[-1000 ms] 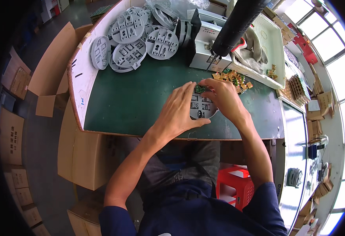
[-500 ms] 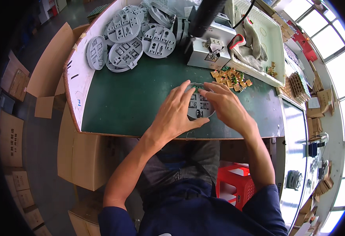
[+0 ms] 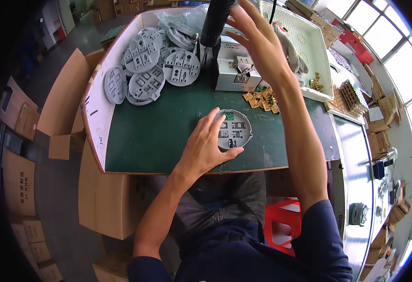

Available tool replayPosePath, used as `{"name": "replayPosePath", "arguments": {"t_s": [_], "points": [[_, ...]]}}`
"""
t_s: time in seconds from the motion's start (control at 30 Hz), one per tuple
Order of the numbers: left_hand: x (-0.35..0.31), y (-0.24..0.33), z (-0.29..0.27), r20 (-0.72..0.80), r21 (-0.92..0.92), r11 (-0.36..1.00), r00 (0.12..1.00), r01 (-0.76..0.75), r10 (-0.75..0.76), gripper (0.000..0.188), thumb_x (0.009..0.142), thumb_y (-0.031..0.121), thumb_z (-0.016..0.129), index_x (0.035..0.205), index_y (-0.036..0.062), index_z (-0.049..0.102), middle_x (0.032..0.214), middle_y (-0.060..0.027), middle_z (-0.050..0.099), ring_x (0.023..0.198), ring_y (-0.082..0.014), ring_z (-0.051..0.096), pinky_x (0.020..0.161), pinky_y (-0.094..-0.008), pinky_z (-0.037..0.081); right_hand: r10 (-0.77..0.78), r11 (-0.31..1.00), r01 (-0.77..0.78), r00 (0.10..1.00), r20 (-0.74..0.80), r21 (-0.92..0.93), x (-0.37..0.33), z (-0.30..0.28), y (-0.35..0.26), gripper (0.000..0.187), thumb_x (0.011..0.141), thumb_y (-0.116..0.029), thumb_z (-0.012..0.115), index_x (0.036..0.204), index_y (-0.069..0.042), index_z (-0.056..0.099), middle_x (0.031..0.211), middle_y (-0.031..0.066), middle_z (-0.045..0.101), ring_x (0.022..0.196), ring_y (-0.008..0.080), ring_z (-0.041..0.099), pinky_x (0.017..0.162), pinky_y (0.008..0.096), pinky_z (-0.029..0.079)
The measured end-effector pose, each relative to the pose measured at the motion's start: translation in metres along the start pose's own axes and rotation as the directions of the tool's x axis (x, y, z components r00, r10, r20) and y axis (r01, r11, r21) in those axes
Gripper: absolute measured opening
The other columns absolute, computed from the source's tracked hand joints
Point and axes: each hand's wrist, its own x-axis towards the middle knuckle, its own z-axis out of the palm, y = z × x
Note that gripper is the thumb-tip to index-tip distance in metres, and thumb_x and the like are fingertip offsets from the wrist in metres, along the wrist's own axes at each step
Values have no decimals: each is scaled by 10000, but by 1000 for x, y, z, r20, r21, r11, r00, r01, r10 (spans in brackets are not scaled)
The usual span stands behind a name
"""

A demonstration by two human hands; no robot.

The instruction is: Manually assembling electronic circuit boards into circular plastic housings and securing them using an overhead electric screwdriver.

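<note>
A round grey plastic housing (image 3: 238, 136) lies on the green tabletop, with a small green circuit board (image 3: 229, 116) seated at its far edge. My left hand (image 3: 202, 144) grips the housing from its left side, thumb at the near rim and fingers at the far left. High over the table, my right hand (image 3: 257, 40) is raised with its fingers apart and nothing visible in it. Just left of those fingers hangs a black rod-shaped tool (image 3: 215, 23), resembling an electric screwdriver; whether they touch it I cannot tell.
Several grey housings (image 3: 142, 51) are piled at the back left. A silver metal box (image 3: 234, 75) stands behind small yellow-brown boards (image 3: 262, 99). At the right is a white tray (image 3: 309, 42) with a glove in it. Cardboard boxes (image 3: 107, 202) stand left of the table.
My right hand has left the housing and risen up and away toward the hanging tool. My left hand stays on the housing. The whole view has shifted slightly.
</note>
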Motion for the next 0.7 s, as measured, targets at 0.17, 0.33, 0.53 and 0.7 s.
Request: {"name": "replayPosePath", "arguments": {"t_s": [0.17, 0.33, 0.53, 0.7], "points": [[2, 0, 3, 9, -5, 1000, 1000, -26, 26, 913, 773, 519, 842, 1409, -48, 515, 1540, -226, 425, 1379, -384, 465, 1143, -458, 418, 91, 993, -94, 995, -49, -66, 39, 3, 12, 382, 975, -355, 726, 983, 16, 640, 865, 63, 634, 758, 127, 615, 667, 276, 521], [1, -2, -2, 26, -3, 1000, 1000, 13, -13, 925, 774, 536, 835, 1417, -44, 510, 1549, -215, 418, 1387, -377, 460, 1149, -458, 413, 8, 999, -2, 986, -164, 35, 22, -6, 13, 370, 992, -314, 690, 1132, 21, 618, 970, 118, 675, 852, 163, 661, 738, 295, 552], [3, 2, -1, 44, -15, 1000, 999, 13, -12, 938, 772, 565, 827, 1420, -36, 511, 1558, -200, 411, 1392, -371, 456, 1152, -455, 412, -62, 993, 32, 958, -280, -111, 26, -59, 40, 359, 963, -215, 693, 1227, 0, 578, 807, 108, 679, 661, 153, 675, 580, 302, 545], [0, 1, -4, 47, -2, 1000, 998, 31, -31, 934, 770, 569, 827, 1417, -29, 519, 1557, -194, 414, 1389, -371, 459, 1147, -455, 417, 303, 866, -398, 899, -317, -302, 16, -26, 7, 439, 988, -363, 696, 1098, 59, 640, 990, 117, 662, 897, 159, 629, 768, 310, 552]]}}
